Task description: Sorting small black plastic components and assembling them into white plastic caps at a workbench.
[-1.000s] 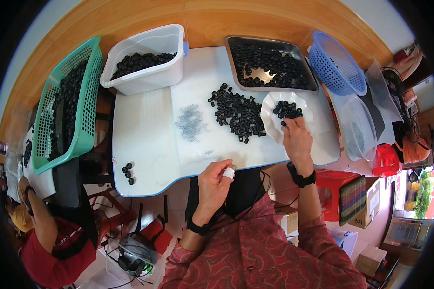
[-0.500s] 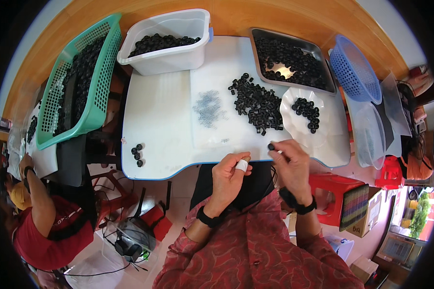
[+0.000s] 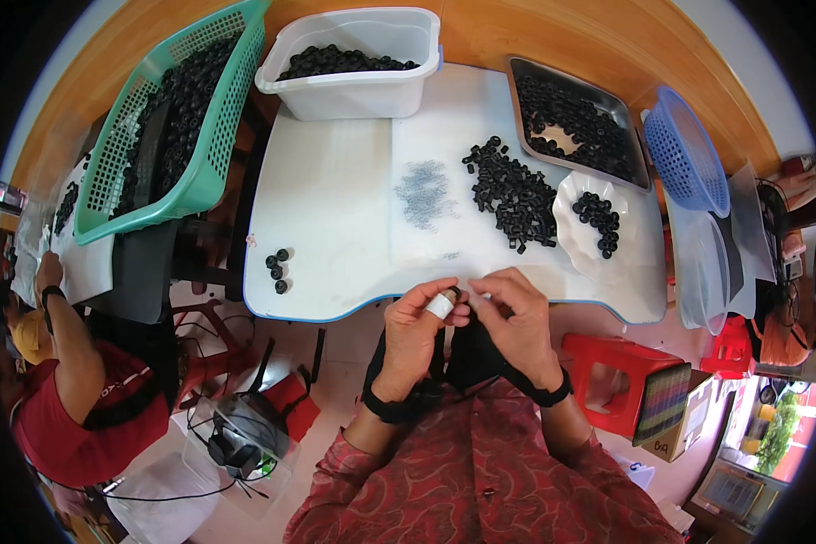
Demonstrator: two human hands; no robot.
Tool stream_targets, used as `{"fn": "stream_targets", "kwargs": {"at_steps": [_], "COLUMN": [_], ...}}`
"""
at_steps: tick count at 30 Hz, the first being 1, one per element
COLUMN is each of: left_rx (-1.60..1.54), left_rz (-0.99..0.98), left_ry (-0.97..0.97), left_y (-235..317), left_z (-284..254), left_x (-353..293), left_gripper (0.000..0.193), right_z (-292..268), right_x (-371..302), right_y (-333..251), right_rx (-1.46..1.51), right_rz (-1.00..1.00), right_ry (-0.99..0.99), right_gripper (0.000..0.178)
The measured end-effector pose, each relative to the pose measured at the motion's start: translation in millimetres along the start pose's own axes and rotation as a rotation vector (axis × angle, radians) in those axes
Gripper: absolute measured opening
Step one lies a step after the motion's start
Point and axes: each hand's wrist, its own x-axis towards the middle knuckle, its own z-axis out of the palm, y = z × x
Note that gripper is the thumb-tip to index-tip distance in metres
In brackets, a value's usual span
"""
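My left hand (image 3: pixel 415 335), with white tape round its thumb, pinches a small dark piece (image 3: pixel 454 292) just off the table's front edge. Close beside it, my right hand (image 3: pixel 515 322) has thumb and fingertips pressed together; whatever is in them is hidden. Beyond the hands lies a loose heap of short black cylinders (image 3: pixel 512 195) on the white table (image 3: pixel 335 227). To its right, a scalloped white plate (image 3: pixel 578 249) bears several round black pieces (image 3: pixel 597 218). A few more round black pieces (image 3: pixel 278 270) lie near the table's left front edge.
A white tub (image 3: pixel 354 98), a green basket (image 3: pixel 210 168) and a metal tray (image 3: pixel 582 161) hold many black pieces. At the right stand a blue basket (image 3: pixel 689 154) and a clear container (image 3: pixel 698 272). A red stool (image 3: pixel 598 399) is below; another person (image 3: pixel 91 426) sits at left.
My right hand has moved left and down to meet my left hand, bringing the black piece it held. The whole view has shifted, so the table sits farther right and higher.
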Motion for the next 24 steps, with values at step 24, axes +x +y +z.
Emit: {"fn": "stream_targets", "kwargs": {"at_steps": [24], "left_rx": [-0.416], "left_rz": [0.0], "left_ry": [-0.104], "left_y": [12], "left_z": [-23], "left_x": [1], "left_gripper": [0.032], "right_z": [35], "right_x": [33], "right_y": [28], "right_rx": [-0.388], "right_rz": [-0.129], "right_ry": [0.076], "right_gripper": [0.007]}}
